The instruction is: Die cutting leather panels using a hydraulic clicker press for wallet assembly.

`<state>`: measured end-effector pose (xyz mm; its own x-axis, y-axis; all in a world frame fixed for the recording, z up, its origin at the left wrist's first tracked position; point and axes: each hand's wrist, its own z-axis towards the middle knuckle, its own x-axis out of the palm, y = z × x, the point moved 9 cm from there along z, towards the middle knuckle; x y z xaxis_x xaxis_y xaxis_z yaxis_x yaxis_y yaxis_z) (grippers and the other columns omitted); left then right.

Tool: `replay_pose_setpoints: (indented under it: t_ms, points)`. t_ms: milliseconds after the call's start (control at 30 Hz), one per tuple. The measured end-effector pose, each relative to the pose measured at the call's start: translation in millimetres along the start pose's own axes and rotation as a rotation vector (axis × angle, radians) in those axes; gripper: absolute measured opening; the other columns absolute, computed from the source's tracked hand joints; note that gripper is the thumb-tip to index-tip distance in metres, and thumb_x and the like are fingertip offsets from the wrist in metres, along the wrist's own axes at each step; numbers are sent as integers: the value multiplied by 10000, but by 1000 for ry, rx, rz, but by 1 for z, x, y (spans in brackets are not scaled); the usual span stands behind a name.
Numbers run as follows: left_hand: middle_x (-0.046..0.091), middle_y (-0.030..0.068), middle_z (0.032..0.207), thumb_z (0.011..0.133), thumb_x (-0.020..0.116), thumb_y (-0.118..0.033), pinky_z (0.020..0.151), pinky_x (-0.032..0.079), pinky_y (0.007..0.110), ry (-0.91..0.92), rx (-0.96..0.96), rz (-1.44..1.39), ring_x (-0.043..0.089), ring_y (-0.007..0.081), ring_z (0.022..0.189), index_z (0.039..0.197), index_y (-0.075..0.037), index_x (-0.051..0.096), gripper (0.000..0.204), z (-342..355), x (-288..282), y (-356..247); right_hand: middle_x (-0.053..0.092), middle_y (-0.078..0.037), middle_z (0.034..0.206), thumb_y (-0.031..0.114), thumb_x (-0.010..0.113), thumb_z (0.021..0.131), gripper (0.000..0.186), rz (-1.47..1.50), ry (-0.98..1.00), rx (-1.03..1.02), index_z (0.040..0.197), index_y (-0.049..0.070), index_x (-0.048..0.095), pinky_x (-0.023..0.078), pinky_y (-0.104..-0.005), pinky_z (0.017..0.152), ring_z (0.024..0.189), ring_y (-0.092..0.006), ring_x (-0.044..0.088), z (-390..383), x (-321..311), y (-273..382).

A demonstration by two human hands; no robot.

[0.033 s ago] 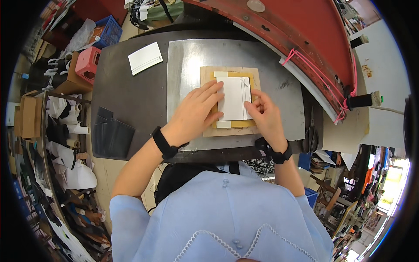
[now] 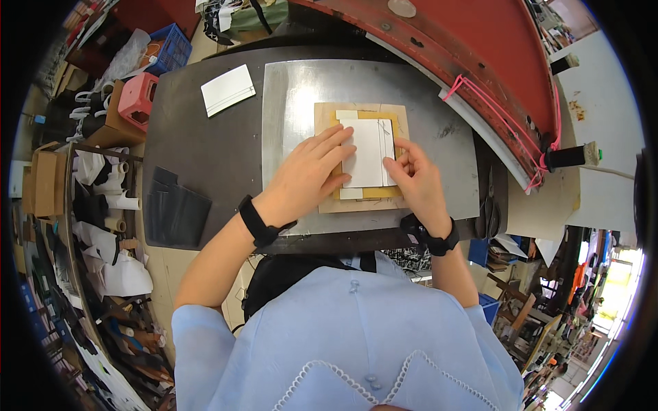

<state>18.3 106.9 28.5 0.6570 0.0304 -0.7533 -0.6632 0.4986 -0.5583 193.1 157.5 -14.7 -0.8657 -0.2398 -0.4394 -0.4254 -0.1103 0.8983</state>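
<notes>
A white rectangular sheet (image 2: 367, 154) with thin dark lines near its right side lies on a yellow-edged pale wooden board (image 2: 325, 115). My left hand (image 2: 305, 168) rests on the sheet's left edge, fingers stretched out and palm down. At the opposite edge, my right hand (image 2: 421, 181) has its thumb on the sheet and its other fingers bent beside it; part of its grip is hidden. Short cream strips (image 2: 347, 115) show at the sheet's upper and lower left corners. Beneath the board is a shiny metal plate (image 2: 291, 89).
Another lined white piece (image 2: 228, 90) lies at the far left of the dark table (image 2: 205, 144). Several black flat pieces (image 2: 178, 212) overlap near its left front edge. A red machine frame (image 2: 466, 41) with pink cord overhangs the far right. Scissors (image 2: 489, 212) lie at right.
</notes>
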Motion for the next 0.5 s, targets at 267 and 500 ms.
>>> replay_pose_setpoints:
  t_ms: [267, 500]
  points:
    - [549, 130, 1301, 830, 712, -132, 984, 426, 400, 57, 4, 31, 515, 331, 1208, 1078, -41, 565, 302, 7, 9, -1, 598, -44, 699, 177, 679, 875, 396, -32, 6, 17, 1196, -33, 584, 440, -273, 571, 598, -116, 530, 0, -2, 5]
    - [529, 126, 1305, 823, 719, -137, 989, 420, 411, 122, -60, 31, 507, 334, 1221, 1182, -91, 586, 386, 8, 15, 0, 604, -57, 701, 179, 669, 875, 383, -66, 13, -1, 1189, -23, 587, 442, -290, 566, 591, -134, 548, 0, -1, 6]
